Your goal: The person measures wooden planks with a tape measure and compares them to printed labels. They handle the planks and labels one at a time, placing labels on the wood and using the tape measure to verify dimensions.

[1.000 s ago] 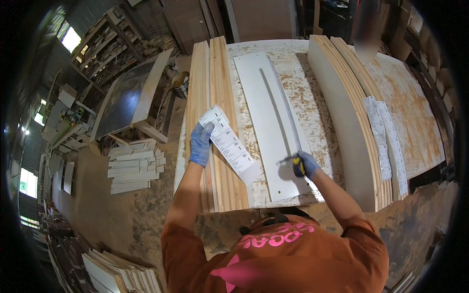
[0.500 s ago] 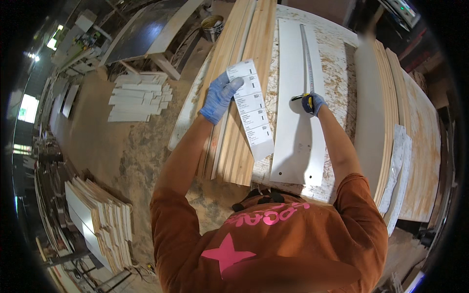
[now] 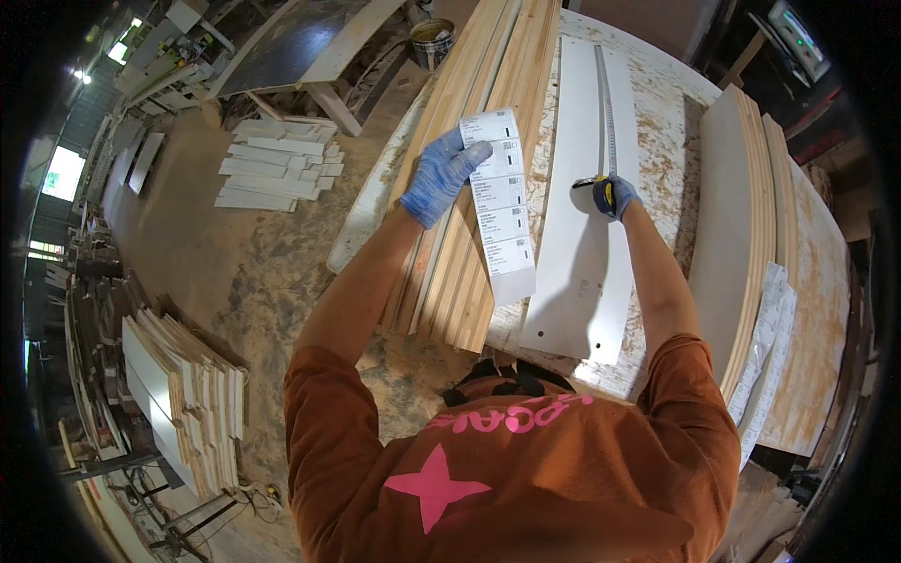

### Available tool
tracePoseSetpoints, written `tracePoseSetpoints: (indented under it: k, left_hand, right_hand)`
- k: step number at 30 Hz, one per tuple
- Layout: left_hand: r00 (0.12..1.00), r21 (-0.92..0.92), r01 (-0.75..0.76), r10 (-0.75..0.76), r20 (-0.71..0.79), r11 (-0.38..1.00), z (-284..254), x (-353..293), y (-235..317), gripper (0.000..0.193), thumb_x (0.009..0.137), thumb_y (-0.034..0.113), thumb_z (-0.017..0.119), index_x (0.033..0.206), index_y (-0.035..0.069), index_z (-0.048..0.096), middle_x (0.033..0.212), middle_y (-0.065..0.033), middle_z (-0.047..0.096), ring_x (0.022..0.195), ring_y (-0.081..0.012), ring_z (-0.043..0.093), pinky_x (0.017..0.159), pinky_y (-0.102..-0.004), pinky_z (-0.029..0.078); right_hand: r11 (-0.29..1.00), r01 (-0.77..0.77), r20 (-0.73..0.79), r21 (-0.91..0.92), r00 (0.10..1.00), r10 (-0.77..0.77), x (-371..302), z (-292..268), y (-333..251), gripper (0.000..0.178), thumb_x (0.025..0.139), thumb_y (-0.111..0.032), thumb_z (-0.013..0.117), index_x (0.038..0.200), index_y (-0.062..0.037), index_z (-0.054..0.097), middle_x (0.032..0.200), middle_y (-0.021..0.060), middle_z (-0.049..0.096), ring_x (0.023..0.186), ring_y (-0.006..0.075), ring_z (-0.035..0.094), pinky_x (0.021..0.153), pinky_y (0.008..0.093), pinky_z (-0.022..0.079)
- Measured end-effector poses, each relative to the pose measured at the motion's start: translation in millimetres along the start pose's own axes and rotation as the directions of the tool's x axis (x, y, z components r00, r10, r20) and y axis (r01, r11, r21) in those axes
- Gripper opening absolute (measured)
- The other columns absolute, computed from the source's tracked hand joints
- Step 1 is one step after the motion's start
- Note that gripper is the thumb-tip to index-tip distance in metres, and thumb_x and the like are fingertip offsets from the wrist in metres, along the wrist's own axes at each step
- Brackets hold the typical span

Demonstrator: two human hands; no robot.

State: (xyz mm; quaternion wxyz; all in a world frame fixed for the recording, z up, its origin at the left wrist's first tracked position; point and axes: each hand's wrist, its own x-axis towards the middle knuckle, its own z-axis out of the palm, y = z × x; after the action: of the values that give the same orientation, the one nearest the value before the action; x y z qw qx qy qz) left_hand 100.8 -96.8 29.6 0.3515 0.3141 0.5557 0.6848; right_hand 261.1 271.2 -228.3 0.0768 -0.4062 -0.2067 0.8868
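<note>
My left hand (image 3: 439,175), in a blue glove, holds up a long white strip of printed labels (image 3: 501,202) over a stack of pale wooden boards (image 3: 469,141). My right hand (image 3: 615,195), also gloved, grips a yellow and black tape measure (image 3: 603,185) resting on a long white panel (image 3: 582,206). The metal tape (image 3: 606,103) runs away from me along that panel toward its far end. The panel lies flat on the stained worktable (image 3: 657,141).
White-faced boards (image 3: 737,225) stand on edge at the right, with another strip of labels (image 3: 765,338) draped beside them. On the dusty floor lie short white pieces (image 3: 272,174) and a stack of panels (image 3: 183,394). A bucket (image 3: 432,39) stands at the far left of the table.
The view has swung so the table now runs up and to the right. My right hand with the tape measure has moved further up the white panel. My left hand still holds the labels.
</note>
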Motion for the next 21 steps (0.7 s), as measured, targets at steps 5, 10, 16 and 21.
tracePoseSetpoints:
  k: [5, 10, 16, 21]
  left_hand:
    - [1.0, -0.004, 0.008, -0.008, 0.026, 1.0, 6, 1, 6, 0.039, 0.087, 0.019, 0.064, 0.12, 0.001, 0.055, 0.109, -0.0066, 0.062, 0.1, -0.0127, 0.057, 0.089, -0.0269, 0.046]
    - [0.999, 0.024, 0.035, -0.035, 0.002, 0.999, 5, 2, 4, 0.039, 0.087, 0.019, 0.064, 0.12, 0.001, 0.056, 0.109, -0.0063, 0.062, 0.099, -0.0123, 0.057, 0.089, -0.0265, 0.045]
    - [1.0, 0.02, -0.016, 0.016, 0.021, 1.0, 2, 0, 1, 0.037, 0.088, 0.018, 0.061, 0.12, 0.0, 0.056, 0.108, -0.0057, 0.062, 0.1, -0.0124, 0.056, 0.088, -0.0261, 0.045]
    - [0.998, 0.032, -0.057, 0.056, 0.016, 0.998, 3, -8, 8, 0.033, 0.09, 0.014, 0.057, 0.119, -0.001, 0.055, 0.105, -0.0048, 0.062, 0.095, -0.0111, 0.056, 0.085, -0.0254, 0.045]
  right_hand:
    - [0.996, 0.076, -0.003, -0.052, 0.997, -0.076, 25, -17, -7, 0.032, 0.094, -0.027, 0.043, 0.077, -0.0064, 0.061, 0.06, 0.0064, 0.057, 0.05, 0.0217, 0.058, 0.049, 0.035, 0.051]
    - [0.994, 0.074, -0.009, -0.08, 0.997, -0.075, 41, -25, -14, 0.032, 0.094, -0.028, 0.044, 0.078, -0.0062, 0.061, 0.063, 0.0066, 0.058, 0.052, 0.0218, 0.058, 0.051, 0.0352, 0.052]
    - [0.989, 0.07, 0.0, -0.13, 0.998, -0.07, 18, 1, -5, 0.031, 0.092, -0.026, 0.04, 0.079, -0.0064, 0.06, 0.064, 0.0076, 0.058, 0.056, 0.0233, 0.059, 0.057, 0.0362, 0.052]
    - [0.99, 0.03, 0.161, -0.136, 0.987, -0.007, 6, 14, 2, 0.036, 0.092, -0.027, 0.036, 0.074, -0.0054, 0.059, 0.066, 0.0117, 0.06, 0.056, 0.027, 0.059, 0.057, 0.0392, 0.053]
